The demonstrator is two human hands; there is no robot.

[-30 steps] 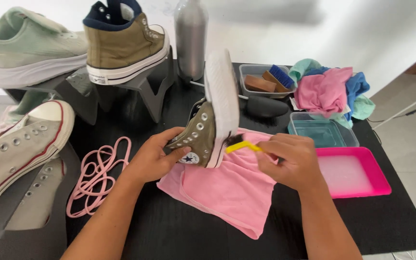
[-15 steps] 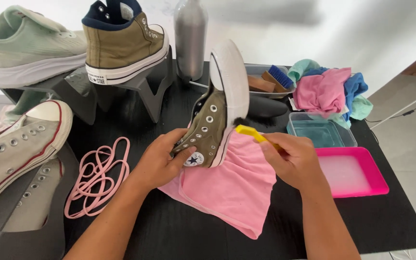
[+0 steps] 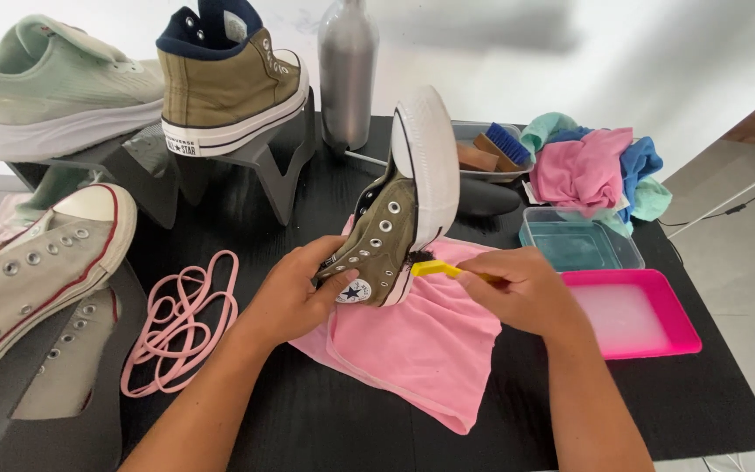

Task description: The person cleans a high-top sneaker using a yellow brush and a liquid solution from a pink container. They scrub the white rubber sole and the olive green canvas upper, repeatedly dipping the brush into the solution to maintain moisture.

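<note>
Black table (image 3: 325, 419), pale grey floor (image 3: 744, 262)

Hands (image 3: 294, 293) brush upturned olive sneaker (image 3: 399, 210) over pink cloth (image 3: 421, 345).

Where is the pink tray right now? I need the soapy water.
In the head view the pink tray sits on the table's right side, just right of the right hand, below the clear tub.

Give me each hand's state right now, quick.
Left hand: closed around the olive high-top shoe, holding it sole-up.
Right hand: closed on the yellow brush, bristles against the shoe.
</note>
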